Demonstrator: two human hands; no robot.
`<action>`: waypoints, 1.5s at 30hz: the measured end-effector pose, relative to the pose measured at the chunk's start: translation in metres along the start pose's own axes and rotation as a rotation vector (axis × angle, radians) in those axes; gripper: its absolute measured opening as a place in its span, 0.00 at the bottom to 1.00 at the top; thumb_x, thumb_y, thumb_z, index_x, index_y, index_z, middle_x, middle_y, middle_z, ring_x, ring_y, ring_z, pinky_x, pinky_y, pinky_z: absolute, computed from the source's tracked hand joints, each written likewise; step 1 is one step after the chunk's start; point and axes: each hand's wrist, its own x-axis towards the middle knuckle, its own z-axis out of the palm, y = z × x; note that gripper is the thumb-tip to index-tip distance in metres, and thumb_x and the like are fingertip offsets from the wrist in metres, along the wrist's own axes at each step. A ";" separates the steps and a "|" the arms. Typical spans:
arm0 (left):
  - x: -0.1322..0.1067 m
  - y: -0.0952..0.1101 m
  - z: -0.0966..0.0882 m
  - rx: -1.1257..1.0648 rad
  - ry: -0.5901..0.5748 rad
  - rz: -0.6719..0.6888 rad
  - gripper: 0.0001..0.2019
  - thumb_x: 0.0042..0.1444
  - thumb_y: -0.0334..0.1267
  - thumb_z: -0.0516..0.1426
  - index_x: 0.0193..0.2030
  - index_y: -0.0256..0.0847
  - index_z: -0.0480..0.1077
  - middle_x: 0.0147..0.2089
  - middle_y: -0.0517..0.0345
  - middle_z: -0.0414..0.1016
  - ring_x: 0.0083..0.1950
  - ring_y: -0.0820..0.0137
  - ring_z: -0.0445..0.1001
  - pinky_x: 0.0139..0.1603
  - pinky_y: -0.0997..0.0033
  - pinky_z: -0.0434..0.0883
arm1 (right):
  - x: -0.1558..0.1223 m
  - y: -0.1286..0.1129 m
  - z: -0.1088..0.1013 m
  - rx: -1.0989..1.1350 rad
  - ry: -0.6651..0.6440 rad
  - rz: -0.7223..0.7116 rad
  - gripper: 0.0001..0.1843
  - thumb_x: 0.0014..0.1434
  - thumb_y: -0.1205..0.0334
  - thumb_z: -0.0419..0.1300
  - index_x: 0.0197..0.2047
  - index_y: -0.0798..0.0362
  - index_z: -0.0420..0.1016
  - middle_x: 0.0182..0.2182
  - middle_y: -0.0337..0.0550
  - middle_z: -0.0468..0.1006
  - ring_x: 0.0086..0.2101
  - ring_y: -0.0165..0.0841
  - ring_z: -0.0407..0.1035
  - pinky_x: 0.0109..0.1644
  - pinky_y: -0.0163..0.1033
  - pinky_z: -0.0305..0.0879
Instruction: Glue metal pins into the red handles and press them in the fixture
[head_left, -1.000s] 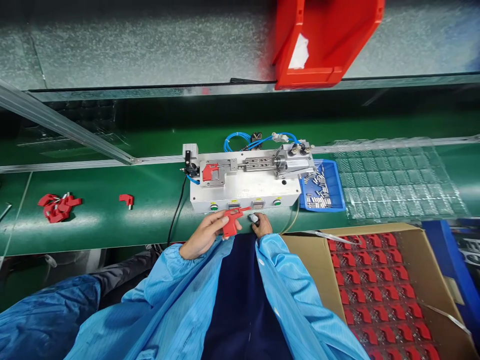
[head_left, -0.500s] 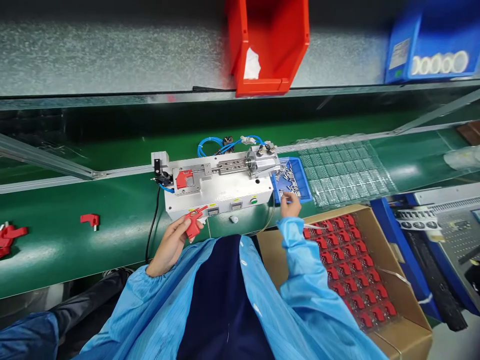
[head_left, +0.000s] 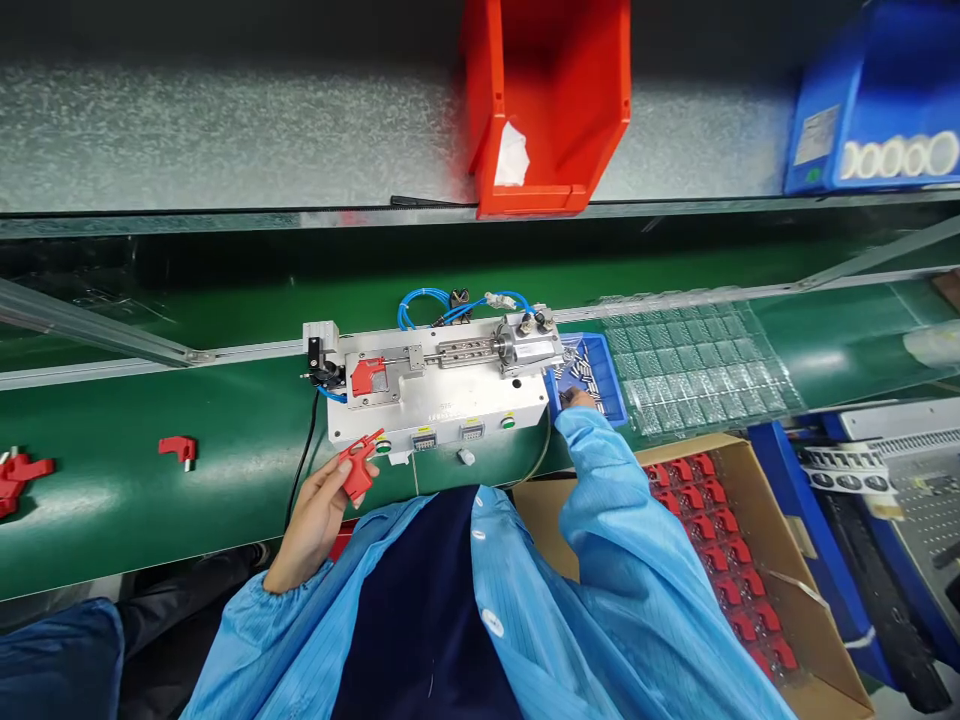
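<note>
My left hand [head_left: 319, 510] is closed on a red plastic part [head_left: 357, 467], held just in front of the white press machine [head_left: 439, 385]. A second red part [head_left: 366, 376] sits in the machine's fixture at its left end. My right hand [head_left: 576, 399] reaches into the small blue tray [head_left: 592, 370] of metal pins beside the machine's right end. Only a little of that hand shows past the blue sleeve, and its fingers are hidden. A small grey piece [head_left: 466, 457] lies on the belt in front of the machine.
A green conveyor belt [head_left: 150, 400] carries a single red part [head_left: 178, 449] and a cluster of them [head_left: 19, 470] at far left. A cardboard box [head_left: 750, 560] of red parts stands at right. Clear blister trays [head_left: 697, 355], a red bin [head_left: 547, 100] and a blue bin [head_left: 874, 120] are behind.
My right hand left the spot in front of the machine, set down the small grey piece there and reached right into the blue pin tray. The left hand drew the red part slightly back.
</note>
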 end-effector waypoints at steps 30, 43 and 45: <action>0.029 -0.011 -0.005 -0.016 -0.042 0.077 0.26 0.56 0.56 0.68 0.45 0.31 0.82 0.35 0.47 0.82 0.30 0.72 0.70 0.26 0.72 0.60 | -0.069 -0.300 0.073 -0.309 -0.463 -1.073 0.10 0.67 0.62 0.59 0.42 0.47 0.84 0.41 0.46 0.82 0.41 0.40 0.74 0.41 0.42 0.67; 0.040 -0.007 -0.010 0.005 -0.024 0.076 0.25 0.56 0.57 0.67 0.45 0.34 0.81 0.36 0.49 0.82 0.29 0.73 0.69 0.27 0.71 0.62 | -0.090 -0.276 0.079 -0.207 -0.275 -1.191 0.17 0.71 0.63 0.53 0.48 0.49 0.85 0.51 0.52 0.79 0.51 0.47 0.67 0.54 0.51 0.68; 0.042 -0.005 -0.010 0.037 -0.017 0.097 0.24 0.55 0.57 0.67 0.43 0.35 0.80 0.32 0.54 0.79 0.27 0.74 0.68 0.27 0.72 0.63 | -0.099 -0.288 0.082 -0.238 -0.334 -1.204 0.16 0.69 0.62 0.56 0.53 0.49 0.84 0.57 0.53 0.77 0.54 0.48 0.66 0.56 0.52 0.68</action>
